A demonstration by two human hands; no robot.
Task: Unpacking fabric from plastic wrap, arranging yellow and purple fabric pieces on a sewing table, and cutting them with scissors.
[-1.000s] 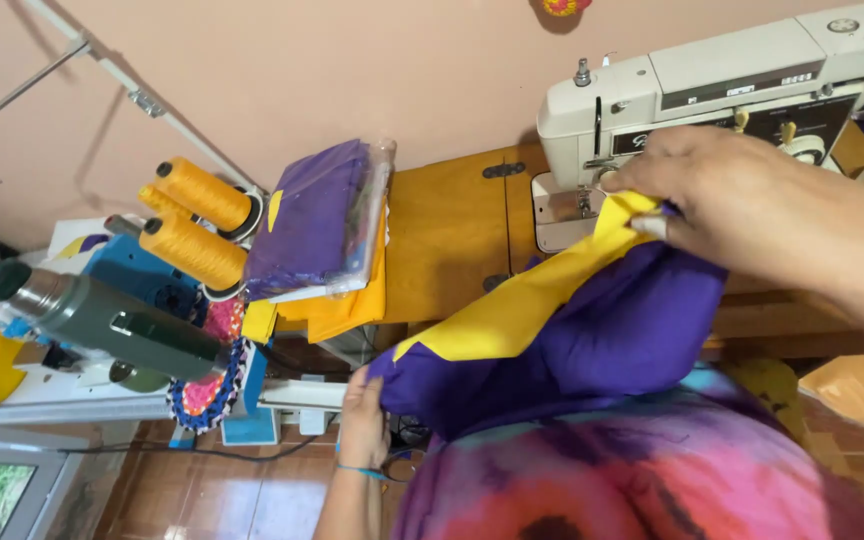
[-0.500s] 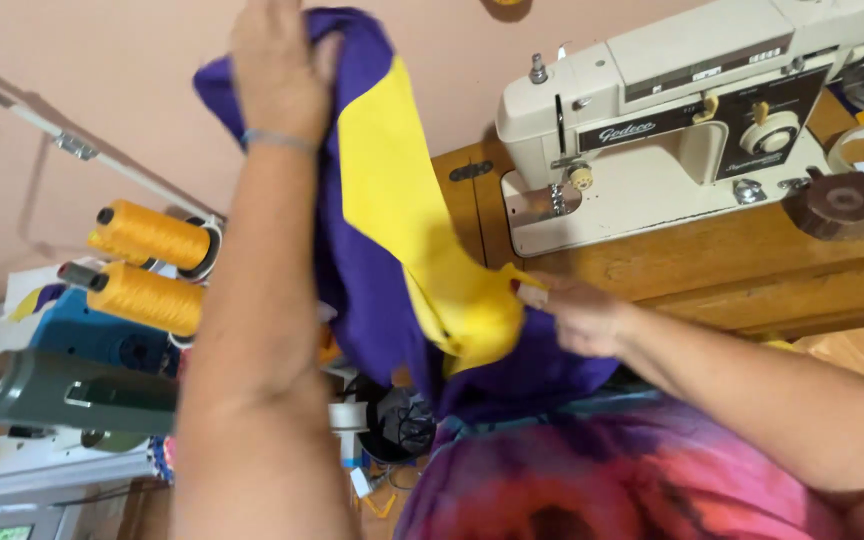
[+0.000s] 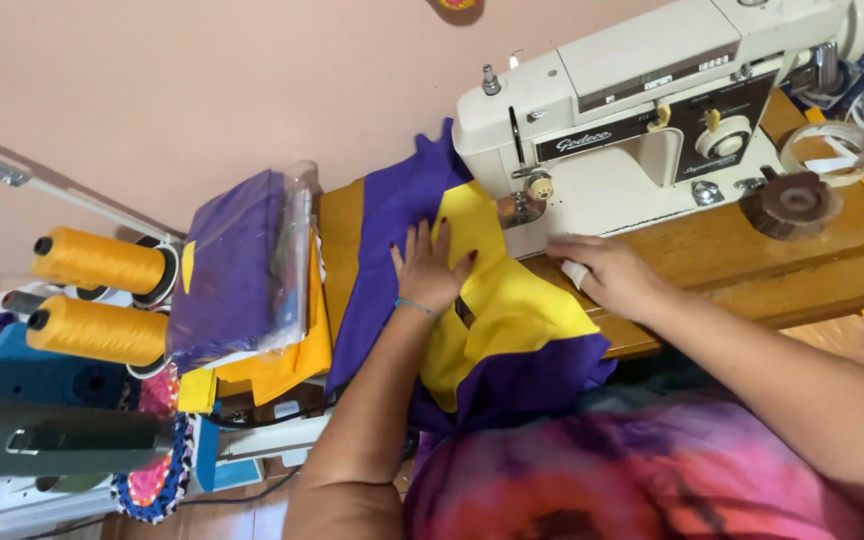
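Note:
A purple and yellow piece of fabric (image 3: 512, 310) lies spread on the wooden sewing table (image 3: 732, 250), running under the needle arm of a white sewing machine (image 3: 642, 110). My left hand (image 3: 430, 265) presses flat on the fabric, fingers spread, just left of the needle. My right hand (image 3: 607, 272) rests on the table in front of the machine's base, at the fabric's right edge, with something small and white under its fingers.
Two orange thread cones (image 3: 102, 295) stand at the left on another machine. A purple fabric stack in clear plastic (image 3: 242, 265) lies over yellow cloth. A brown handwheel (image 3: 790, 202) and white tape roll (image 3: 837, 150) sit at the right. A pink wall is behind.
The fabric, held up in the air by both hands before, now lies flat on the table under the machine. My left hand came down onto it and my right moved to the machine's base.

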